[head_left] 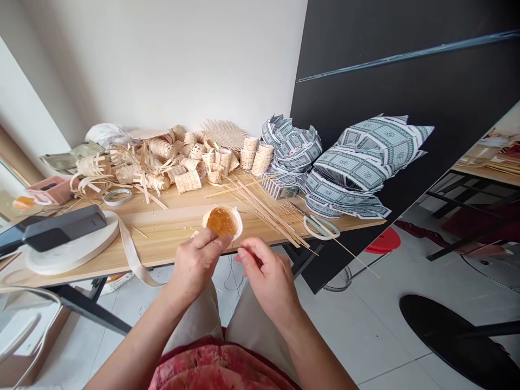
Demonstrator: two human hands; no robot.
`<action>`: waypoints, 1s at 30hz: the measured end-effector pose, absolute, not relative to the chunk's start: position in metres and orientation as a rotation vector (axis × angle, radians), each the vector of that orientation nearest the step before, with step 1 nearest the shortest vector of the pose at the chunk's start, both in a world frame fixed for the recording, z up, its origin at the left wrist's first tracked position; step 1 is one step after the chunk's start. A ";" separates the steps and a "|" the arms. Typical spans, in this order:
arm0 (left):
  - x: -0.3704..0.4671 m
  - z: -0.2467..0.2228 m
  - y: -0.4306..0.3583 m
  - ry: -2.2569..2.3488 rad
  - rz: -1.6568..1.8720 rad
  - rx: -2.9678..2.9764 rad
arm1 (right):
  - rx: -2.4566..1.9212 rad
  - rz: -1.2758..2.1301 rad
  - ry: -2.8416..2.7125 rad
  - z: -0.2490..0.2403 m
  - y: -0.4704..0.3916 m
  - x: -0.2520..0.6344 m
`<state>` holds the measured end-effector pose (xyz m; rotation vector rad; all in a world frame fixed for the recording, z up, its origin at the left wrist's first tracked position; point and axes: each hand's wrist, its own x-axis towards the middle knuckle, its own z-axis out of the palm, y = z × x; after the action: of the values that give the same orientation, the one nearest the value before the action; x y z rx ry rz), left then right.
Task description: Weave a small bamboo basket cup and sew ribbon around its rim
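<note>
A small round woven basket (222,221) with a white band round its rim and an amber-brown inside is pinched at its near edge by my left hand (197,261). Just to the right, my right hand (266,272) has its thumb and fingertips pressed together close to the basket. Dark thin thread (231,271) hangs below, between the two hands. What exactly the right fingertips hold is too small to make out.
Woven bamboo pieces (189,181) pile up at the back. Thin strips (270,211) and scissors (320,226) lie to the right, near folded-card shapes (351,170). At left, a white tape roll (73,252) carries a dark device (65,227). A red stool (382,240) stands beyond the table.
</note>
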<state>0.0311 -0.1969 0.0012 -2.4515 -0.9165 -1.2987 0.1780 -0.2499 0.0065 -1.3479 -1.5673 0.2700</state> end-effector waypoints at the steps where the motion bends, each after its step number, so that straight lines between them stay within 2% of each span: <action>1: 0.031 0.001 -0.197 -0.933 -1.286 -2.451 | -1.348 0.297 -1.554 0.006 -0.250 0.178; 11: 0.036 -0.004 -0.197 -0.868 -1.181 -2.519 | -1.406 0.437 -1.496 0.008 -0.247 0.185; 17: 0.031 -0.003 -0.191 -0.755 -0.983 -2.568 | -1.435 -0.096 -1.646 0.019 -0.244 0.194; 23: 0.037 0.000 -0.196 -0.665 -0.853 -2.647 | -1.706 -0.197 -1.905 0.026 -0.233 0.183; 30: 0.031 0.000 -0.200 -0.559 -0.725 -2.898 | -1.266 -0.013 -1.536 0.044 -0.246 0.197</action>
<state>0.0312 -0.2000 0.0000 -2.8977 -0.5587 -0.7246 0.1966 -0.2460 0.0437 -1.2663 -1.5356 -0.0127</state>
